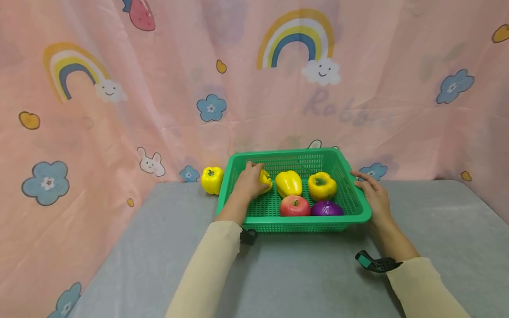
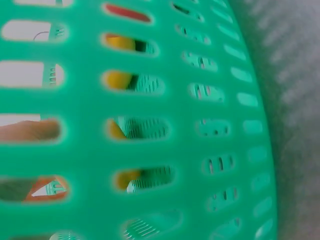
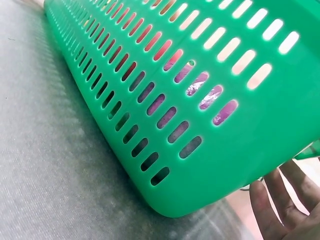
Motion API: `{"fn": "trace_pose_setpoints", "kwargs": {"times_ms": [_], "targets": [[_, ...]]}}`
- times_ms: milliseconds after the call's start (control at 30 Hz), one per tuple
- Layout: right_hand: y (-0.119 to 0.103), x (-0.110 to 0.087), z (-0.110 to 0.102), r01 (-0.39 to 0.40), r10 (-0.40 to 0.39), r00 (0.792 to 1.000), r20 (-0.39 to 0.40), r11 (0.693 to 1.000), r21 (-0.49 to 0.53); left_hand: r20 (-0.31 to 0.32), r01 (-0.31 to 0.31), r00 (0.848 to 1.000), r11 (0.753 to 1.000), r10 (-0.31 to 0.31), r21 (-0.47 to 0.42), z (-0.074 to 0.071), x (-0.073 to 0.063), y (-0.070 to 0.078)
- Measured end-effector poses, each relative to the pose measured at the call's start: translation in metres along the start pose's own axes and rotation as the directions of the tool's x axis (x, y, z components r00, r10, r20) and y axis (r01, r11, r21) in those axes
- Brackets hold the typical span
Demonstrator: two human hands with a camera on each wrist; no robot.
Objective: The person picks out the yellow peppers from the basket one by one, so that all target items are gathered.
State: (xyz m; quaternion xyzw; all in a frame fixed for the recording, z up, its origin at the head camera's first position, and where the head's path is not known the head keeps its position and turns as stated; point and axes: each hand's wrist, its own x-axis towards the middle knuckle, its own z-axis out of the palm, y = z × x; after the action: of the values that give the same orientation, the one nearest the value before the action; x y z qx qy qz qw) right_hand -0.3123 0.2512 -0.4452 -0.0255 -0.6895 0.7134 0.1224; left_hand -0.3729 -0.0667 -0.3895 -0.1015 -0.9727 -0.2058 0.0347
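Observation:
In the head view, my left hand [image 1: 249, 181] reaches over the near left side of a green plastic basket [image 1: 302, 219] and grips a yellow bell pepper [image 1: 265, 180], partly hidden by the fingers. My right hand [image 1: 374, 198] rests its fairly straight fingers against the basket's right rim; its thumb is hidden. Inside the basket lie two more yellow bell peppers [image 1: 289, 183] [image 1: 322, 186], a red apple [image 1: 295, 206] and a purple onion [image 1: 327, 208]. The left wrist view is mostly filled by the slotted basket wall [image 2: 90, 150]. In the right wrist view, fingers [image 3: 282, 200] touch the basket's end.
Another yellow bell pepper [image 1: 212, 180] stands on the grey table [image 1: 302, 274], just outside the basket's left side. A pink patterned curtain [image 1: 167, 110] hangs behind the table. Black straps [image 1: 377, 263] circle both wrists.

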Motion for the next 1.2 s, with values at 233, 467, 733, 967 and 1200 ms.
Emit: {"fn": "trace_pose_setpoints", "kwargs": {"times_ms": [233,467,733,967,1200], "targets": [[0.0009,0.0004,0.0007,0.01,-0.009,1.0,-0.005,1.0,0.012,0.035,0.07,0.997,0.995,-0.068,-0.073,-0.0005,0.0009,-0.0004],[0.0007,-0.001,0.0008,0.016,-0.016,1.0,0.003,0.999,0.034,0.07,0.151,0.987,0.984,-0.145,-0.091,-0.0008,-0.0014,-0.0026],[0.0007,0.0009,0.0007,0.003,-0.003,1.0,-0.001,1.0,0.029,0.115,0.107,0.989,0.987,-0.093,-0.122,-0.0044,-0.0007,-0.0041],[-0.0002,0.0003,0.0,-0.003,0.002,1.0,0.013,0.999,0.046,0.143,0.101,0.987,0.984,-0.08,-0.148,-0.0069,-0.0023,-0.0059],[-0.0009,-0.0016,0.0013,0.01,-0.011,1.0,0.013,0.999,0.039,0.209,-0.028,0.976,0.984,0.065,-0.176,-0.0085,-0.0025,-0.0076]]}}
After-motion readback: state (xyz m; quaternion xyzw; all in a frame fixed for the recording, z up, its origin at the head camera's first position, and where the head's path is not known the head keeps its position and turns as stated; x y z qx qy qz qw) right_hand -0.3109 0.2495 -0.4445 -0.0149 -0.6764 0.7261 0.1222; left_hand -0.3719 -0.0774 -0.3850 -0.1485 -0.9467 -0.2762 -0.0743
